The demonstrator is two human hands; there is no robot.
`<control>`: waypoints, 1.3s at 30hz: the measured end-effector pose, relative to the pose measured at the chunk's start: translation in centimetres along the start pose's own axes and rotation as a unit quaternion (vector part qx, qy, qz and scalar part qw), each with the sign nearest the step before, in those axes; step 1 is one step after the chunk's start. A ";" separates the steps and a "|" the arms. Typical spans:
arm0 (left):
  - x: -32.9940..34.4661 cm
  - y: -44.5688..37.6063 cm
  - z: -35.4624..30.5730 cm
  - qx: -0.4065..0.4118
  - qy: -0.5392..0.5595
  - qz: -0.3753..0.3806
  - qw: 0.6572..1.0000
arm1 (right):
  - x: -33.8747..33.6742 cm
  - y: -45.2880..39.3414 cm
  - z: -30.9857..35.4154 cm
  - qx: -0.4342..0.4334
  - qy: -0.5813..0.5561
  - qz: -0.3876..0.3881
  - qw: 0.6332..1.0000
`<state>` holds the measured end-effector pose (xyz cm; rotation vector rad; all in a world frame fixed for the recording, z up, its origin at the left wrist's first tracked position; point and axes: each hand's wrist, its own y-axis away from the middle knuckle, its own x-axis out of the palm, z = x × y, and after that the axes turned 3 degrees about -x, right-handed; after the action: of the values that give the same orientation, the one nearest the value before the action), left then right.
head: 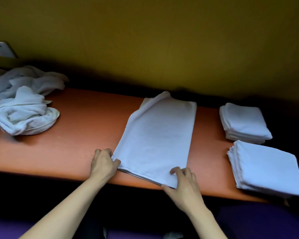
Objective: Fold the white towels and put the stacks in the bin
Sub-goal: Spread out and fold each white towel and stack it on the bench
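Orange and smooth, the long surface (pixel 76 144) runs along a mustard-yellow wall (pixel 162 40) that carries a pale socket plate (pixel 0 49) at far left. No bin shows in this view. At the middle of the surface lies a white towel (pixel 157 135), soft terry, folded into a long narrow strip with its far end near the wall and its near end at the front edge. The left hand (pixel 104 163) rests knuckles up at the strip's near left corner, its grip closed on that corner with the thumb over the cloth and the fingers curled beside it. The right hand (pixel 183 181) sits at the near right corner, thumb at the edge and fingers bent down on top, its grip pinching the layered hem. Both forearms come in bare from below. To the left, a heap (pixel 24 104) of crumpled white towels sprawls near the wall. To the right stand two stacks of squarely folded towels: a far stack (pixel 245 123) and a near stack (pixel 266 169), close together but apart, layered edges showing.
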<state>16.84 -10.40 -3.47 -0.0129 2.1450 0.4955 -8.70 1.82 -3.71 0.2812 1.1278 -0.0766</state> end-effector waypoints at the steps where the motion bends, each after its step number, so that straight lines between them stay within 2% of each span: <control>1: -0.2 0.3 -0.1 -0.005 0.004 0.010 1.000 | 0.6 0.6 -0.2 -0.023 0.022 -0.011 0.999; 3: -0.3 0.8 -0.2 -0.027 0.020 0.032 0.999 | 1.3 1.0 -0.7 -0.055 0.038 -0.046 0.997; 7: -0.6 2.1 0.3 -0.094 0.145 0.068 0.983 | 0.3 0.6 -2.2 -0.039 0.025 -0.081 0.996; 9: -0.7 3.0 1.1 -0.091 0.138 0.078 0.983 | -0.3 0.8 -2.8 -0.032 0.033 -0.066 0.997; 12: 0.0 4.9 2.5 -0.091 0.077 0.163 0.979 | -0.2 1.3 -3.2 -0.046 0.079 -0.033 0.995; 15: 0.1 5.6 3.1 -0.102 0.054 0.208 0.971 | -1.3 1.3 -2.5 -0.029 0.115 0.058 0.991; 17: -0.8 4.6 2.6 -0.076 -0.019 0.182 0.980 | -2.7 0.8 -1.6 -0.025 0.139 0.128 0.982; 19: -1.7 2.9 1.9 -0.042 -0.090 0.094 0.991 | -3.5 0.0 -0.6 -0.018 0.113 0.146 0.983; 21: -2.0 1.0 0.7 0.013 -0.070 0.010 0.997 | -3.6 -1.5 0.4 -0.042 0.069 0.079 0.994; 24: -1.9 -2.5 -2.1 0.130 -0.012 -0.047 0.990 | -2.5 -5.0 1.3 -0.080 0.019 -0.033 0.996; 27: -1.6 -6.8 -5.6 0.173 0.009 -0.064 0.983 | -0.9 -9.1 1.7 -0.105 0.027 -0.075 0.991; 31: -0.8 -12.5 -8.6 0.173 0.022 -0.066 0.982 | 0.5 -13.3 0.9 -0.106 0.044 -0.091 0.989; 39: 1.4 -18.6 -11.3 0.143 0.066 -0.049 0.986 | 3.4 -13.5 -0.9 -0.129 0.062 -0.102 0.984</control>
<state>10.64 -31.23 -5.24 0.0098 2.3144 0.1282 -10.78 -10.69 -9.57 -0.0632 1.2741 -0.0945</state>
